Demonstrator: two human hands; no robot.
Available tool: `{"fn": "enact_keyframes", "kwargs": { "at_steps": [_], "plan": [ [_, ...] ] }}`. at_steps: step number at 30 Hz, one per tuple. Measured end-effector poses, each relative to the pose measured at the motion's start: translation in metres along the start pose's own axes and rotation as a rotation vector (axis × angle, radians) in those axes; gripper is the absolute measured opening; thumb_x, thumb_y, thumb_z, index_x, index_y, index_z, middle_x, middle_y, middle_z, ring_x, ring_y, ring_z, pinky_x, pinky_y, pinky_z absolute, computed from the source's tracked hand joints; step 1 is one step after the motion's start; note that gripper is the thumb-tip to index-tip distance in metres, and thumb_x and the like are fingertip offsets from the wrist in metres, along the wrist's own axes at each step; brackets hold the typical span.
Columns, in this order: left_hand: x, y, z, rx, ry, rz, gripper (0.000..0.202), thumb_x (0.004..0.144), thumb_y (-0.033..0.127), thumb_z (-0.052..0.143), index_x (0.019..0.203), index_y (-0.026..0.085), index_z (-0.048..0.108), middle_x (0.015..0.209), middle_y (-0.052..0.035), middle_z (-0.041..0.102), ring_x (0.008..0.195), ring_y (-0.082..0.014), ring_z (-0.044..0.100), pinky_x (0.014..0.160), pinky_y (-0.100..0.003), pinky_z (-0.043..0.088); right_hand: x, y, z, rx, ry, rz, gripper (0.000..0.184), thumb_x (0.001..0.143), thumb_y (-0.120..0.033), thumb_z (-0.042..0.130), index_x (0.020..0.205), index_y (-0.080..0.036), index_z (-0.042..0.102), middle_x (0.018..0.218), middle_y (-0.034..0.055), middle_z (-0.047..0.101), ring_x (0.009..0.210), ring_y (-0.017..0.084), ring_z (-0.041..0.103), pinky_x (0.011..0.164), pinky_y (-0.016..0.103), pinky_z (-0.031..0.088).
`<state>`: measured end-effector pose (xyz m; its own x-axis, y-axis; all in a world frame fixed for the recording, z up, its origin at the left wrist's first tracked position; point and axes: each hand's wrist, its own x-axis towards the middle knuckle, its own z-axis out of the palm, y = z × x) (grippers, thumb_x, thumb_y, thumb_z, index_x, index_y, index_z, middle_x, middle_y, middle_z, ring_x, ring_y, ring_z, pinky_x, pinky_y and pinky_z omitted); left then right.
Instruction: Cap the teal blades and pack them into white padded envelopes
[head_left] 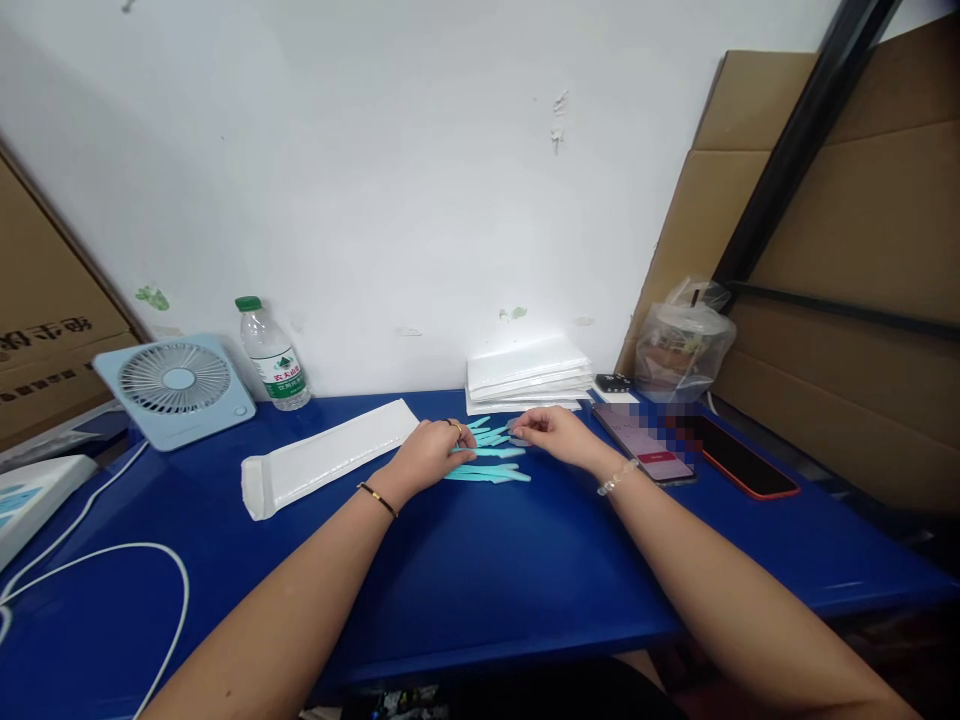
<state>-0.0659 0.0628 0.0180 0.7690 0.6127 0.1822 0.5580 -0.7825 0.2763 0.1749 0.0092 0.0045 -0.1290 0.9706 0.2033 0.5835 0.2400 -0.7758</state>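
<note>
Several slim turquoise plastic sticks [491, 470], shaped like eyebrow razors, lie loosely side by side on the blue table [525, 570]. My left hand [429, 453] is at their left ends, its thumb and fingers closed on one turquoise stick. From the right, my right hand [559, 435] pinches a small clear piece [517, 441] at the sticks' right ends; its exact kind is too small to tell. Left of my left hand rests a long white padded mailer [334, 455], its flap end toward the left.
White mailers [529, 372] are stacked against the wall. A blue fan [176, 385], a water bottle [274, 360] and a white cable [184, 590] occupy the left. Two phones [649, 450] [742, 460] and a bagged cup [682, 350] stand right, beside cardboard [847, 220].
</note>
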Motion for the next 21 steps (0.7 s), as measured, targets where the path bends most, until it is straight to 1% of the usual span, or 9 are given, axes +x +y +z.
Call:
{"fn": "enact_keyframes", "kwargs": {
  "at_steps": [2,3,5,7,10,12,15,17,21],
  "plan": [
    [0.000,-0.001,0.001,-0.021,-0.067,0.002,0.021,0.081,0.038,0.057,0.090,0.022,0.066,0.090,-0.0018,0.066,0.079,-0.0169,0.060,0.068,-0.025,0.043,0.000,0.006,-0.003,-0.224,0.063,-0.049,0.014,0.077,-0.027,0.060,0.080,-0.017,0.068,0.077,0.0043,0.066,0.067,0.015,0.057,0.061,0.026,0.042],
    [0.000,-0.002,0.003,-0.023,-0.068,-0.001,0.023,0.081,0.040,0.057,0.091,0.022,0.066,0.090,-0.0023,0.066,0.080,-0.0173,0.060,0.068,-0.025,0.043,0.000,0.009,-0.004,-0.310,0.068,-0.073,0.011,0.075,-0.025,0.061,0.080,-0.017,0.068,0.079,0.0044,0.065,0.068,0.015,0.056,0.062,0.025,0.042],
    [0.000,-0.006,0.005,0.014,-0.008,-0.018,0.025,0.082,0.040,0.055,0.097,0.022,0.065,0.096,-0.0042,0.066,0.086,-0.0193,0.060,0.072,-0.027,0.044,0.000,0.011,-0.002,-0.422,0.038,-0.112,0.009,0.074,-0.024,0.063,0.080,-0.018,0.067,0.083,0.0051,0.065,0.071,0.016,0.056,0.064,0.025,0.042],
    [0.001,-0.009,0.008,0.084,0.063,-0.044,0.025,0.084,0.036,0.052,0.099,0.021,0.065,0.100,-0.0062,0.064,0.092,-0.0217,0.059,0.077,-0.030,0.044,0.000,0.012,0.001,-0.499,0.005,-0.133,0.006,0.075,-0.021,0.061,0.078,-0.017,0.065,0.084,0.0058,0.064,0.073,0.017,0.056,0.065,0.026,0.041],
    [0.002,-0.014,0.011,0.131,0.077,-0.087,0.021,0.085,0.030,0.050,0.095,0.020,0.065,0.096,-0.0071,0.064,0.090,-0.0215,0.059,0.078,-0.030,0.044,0.001,0.010,0.006,-0.590,-0.015,-0.134,0.006,0.076,-0.015,0.057,0.073,-0.017,0.062,0.080,0.0066,0.062,0.072,0.017,0.056,0.065,0.026,0.039],
    [0.003,-0.016,0.011,0.143,0.063,-0.098,0.019,0.085,0.028,0.048,0.089,0.020,0.065,0.091,-0.0065,0.065,0.085,-0.0199,0.059,0.074,-0.029,0.044,0.001,0.010,0.007,-0.600,-0.007,-0.135,0.008,0.077,-0.013,0.055,0.073,-0.017,0.061,0.080,0.0067,0.062,0.072,0.017,0.056,0.065,0.025,0.038],
    [0.004,-0.017,0.011,0.196,0.070,-0.087,0.024,0.089,0.029,0.043,0.084,0.020,0.065,0.086,-0.0067,0.065,0.080,-0.0188,0.060,0.071,-0.028,0.043,0.002,0.010,0.004,-0.513,0.033,-0.121,0.011,0.082,-0.015,0.051,0.081,-0.017,0.062,0.079,0.0051,0.064,0.070,0.015,0.056,0.063,0.024,0.038],
    [0.004,-0.016,0.010,0.220,0.087,-0.078,0.029,0.091,0.031,0.039,0.083,0.019,0.064,0.085,-0.0069,0.065,0.079,-0.0189,0.060,0.071,-0.029,0.042,0.001,0.009,0.000,-0.426,0.053,-0.126,0.014,0.084,-0.017,0.049,0.086,-0.018,0.063,0.081,0.0045,0.065,0.070,0.015,0.056,0.064,0.024,0.039],
    [0.005,-0.015,0.008,0.175,0.130,-0.076,0.028,0.091,0.029,0.038,0.084,0.019,0.063,0.087,-0.0064,0.065,0.082,-0.0189,0.060,0.073,-0.029,0.042,0.000,0.004,-0.003,-0.292,0.071,-0.154,0.020,0.085,-0.021,0.048,0.091,-0.019,0.067,0.086,0.0048,0.066,0.072,0.015,0.057,0.065,0.025,0.041]
  ]
}}
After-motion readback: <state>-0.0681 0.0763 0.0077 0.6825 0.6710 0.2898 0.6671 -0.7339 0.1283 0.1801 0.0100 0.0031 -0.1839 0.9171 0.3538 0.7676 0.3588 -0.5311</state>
